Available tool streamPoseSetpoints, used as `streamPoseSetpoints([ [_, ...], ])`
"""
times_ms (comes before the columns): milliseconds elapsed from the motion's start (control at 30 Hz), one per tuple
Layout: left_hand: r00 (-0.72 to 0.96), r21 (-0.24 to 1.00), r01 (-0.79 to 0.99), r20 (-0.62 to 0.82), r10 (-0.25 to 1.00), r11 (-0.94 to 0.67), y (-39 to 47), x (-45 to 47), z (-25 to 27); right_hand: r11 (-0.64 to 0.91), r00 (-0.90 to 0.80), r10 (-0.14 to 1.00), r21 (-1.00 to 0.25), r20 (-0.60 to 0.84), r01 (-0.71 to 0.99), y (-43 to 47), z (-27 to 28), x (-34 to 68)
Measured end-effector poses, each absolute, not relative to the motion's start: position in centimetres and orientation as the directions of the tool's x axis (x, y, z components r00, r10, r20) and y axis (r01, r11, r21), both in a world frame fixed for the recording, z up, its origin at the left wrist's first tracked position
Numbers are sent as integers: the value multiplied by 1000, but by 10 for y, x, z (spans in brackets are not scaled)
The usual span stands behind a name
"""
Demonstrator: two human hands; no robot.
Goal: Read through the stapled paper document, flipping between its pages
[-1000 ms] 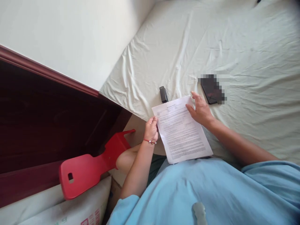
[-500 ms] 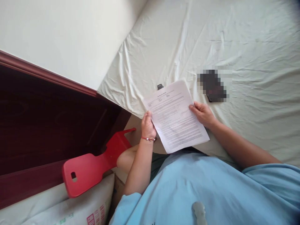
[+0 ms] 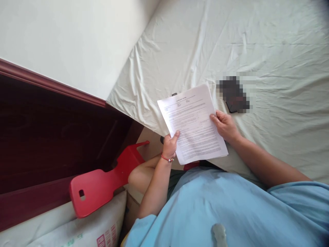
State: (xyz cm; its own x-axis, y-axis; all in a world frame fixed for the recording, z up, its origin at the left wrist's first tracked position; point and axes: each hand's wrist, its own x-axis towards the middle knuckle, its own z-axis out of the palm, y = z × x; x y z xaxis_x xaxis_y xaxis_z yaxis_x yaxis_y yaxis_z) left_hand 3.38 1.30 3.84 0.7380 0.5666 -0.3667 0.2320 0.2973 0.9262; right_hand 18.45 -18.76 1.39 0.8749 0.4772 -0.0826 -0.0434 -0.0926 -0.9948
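Observation:
A thin stack of printed paper sheets is held up in front of my body, above the edge of a cloth-covered surface. My left hand grips the lower left edge, thumb on top of the print and fingers hidden behind. At the right edge, my right hand pinches the sheets with its thumb on the front. Lines of small text fill the top sheet, too fine to read. Part of a small black object peeks out behind the top edge of the paper.
Right of the paper, a dark, pixelated object lies on the wrinkled pale sheet. A red plastic chair stands at lower left, by a dark red wooden panel. Below it lies a white printed sack.
My left hand has slid down and right along the paper's edge, its thumb now over the print. The sheets have shifted and turned slightly, covering more of the small black object.

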Motion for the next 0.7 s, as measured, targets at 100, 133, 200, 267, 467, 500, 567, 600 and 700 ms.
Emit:
streamPoseSetpoints([
  [100, 745, 937, 192, -333, 578, 292, 17, 38, 38, -165, 920, 392, -985, -18, 51, -187, 15, 183],
  [133, 744, 936, 179, -330, 580, 303, 18, 39, 37, -187, 931, 365, -979, 3, 77, -186, 15, 183],
  [200, 737, 935, 161, -327, 592, 316, 22, 39, 32, -236, 941, 337, -963, 40, 126, -184, 15, 181],
  [267, 731, 938, 162, -323, 602, 307, 24, 39, 26, -293, 937, 341, -939, 74, 180, -183, 15, 179],
  [467, 724, 951, 170, -298, 622, 258, 24, 38, 18, -361, 942, 314, -902, 120, 235, -184, 14, 179],
  [500, 727, 953, 174, -295, 620, 249, 23, 38, 17, -369, 944, 309, -901, 113, 229, -185, 14, 180],
  [567, 736, 955, 181, -291, 612, 237, 24, 39, 17, -376, 943, 318, -900, 98, 220, -185, 14, 181],
  [600, 739, 956, 182, -289, 609, 232, 24, 39, 17, -378, 941, 326, -900, 91, 218, -185, 14, 181],
  [700, 742, 956, 194, -291, 604, 222, 26, 39, 15, -386, 937, 340, -897, 77, 213, -185, 15, 182],
])
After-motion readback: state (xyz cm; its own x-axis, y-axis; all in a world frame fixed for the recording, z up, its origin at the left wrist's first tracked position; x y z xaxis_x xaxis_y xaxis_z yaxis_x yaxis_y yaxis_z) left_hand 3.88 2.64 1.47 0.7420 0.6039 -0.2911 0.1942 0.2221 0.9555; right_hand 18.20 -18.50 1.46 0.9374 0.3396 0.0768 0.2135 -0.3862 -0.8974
